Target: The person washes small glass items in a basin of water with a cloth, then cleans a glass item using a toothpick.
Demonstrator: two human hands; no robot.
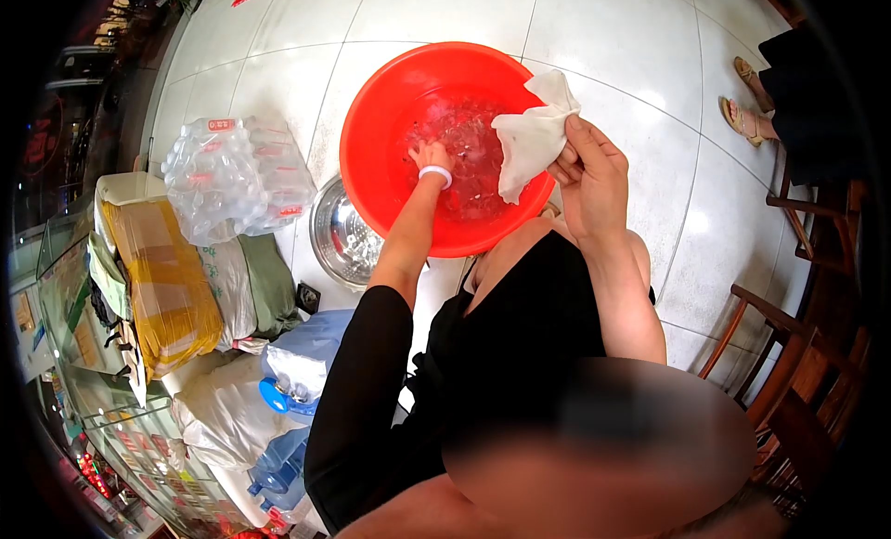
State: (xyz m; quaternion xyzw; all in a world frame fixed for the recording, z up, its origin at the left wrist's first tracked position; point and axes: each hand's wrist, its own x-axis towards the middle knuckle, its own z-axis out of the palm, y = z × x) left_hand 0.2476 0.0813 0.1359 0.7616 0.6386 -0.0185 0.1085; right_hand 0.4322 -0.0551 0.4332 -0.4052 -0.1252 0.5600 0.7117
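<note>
A large red plastic basin (371, 103) of water stands on the floor in front of me. My left hand (431, 156), with a white bangle (435, 175) at the wrist, dips into the water, its fingers apart. Ripples blur the fingertips and what lies under the surface. Raised over the basin's right side, my right hand (587, 168) pinches a limp, off-white piece of cloth (534, 140) between thumb and fingers. The cloth hangs down to the left with a folded corner sticking up.
A metal colander (339, 233) touches the basin's left side. Wrapped plastic bottles (237, 177), a taped carton (172, 284) and blue water jugs (311, 349) stand at left. Wooden chairs (789, 344) line the right. Another person's sandalled feet (747, 116) are at upper right.
</note>
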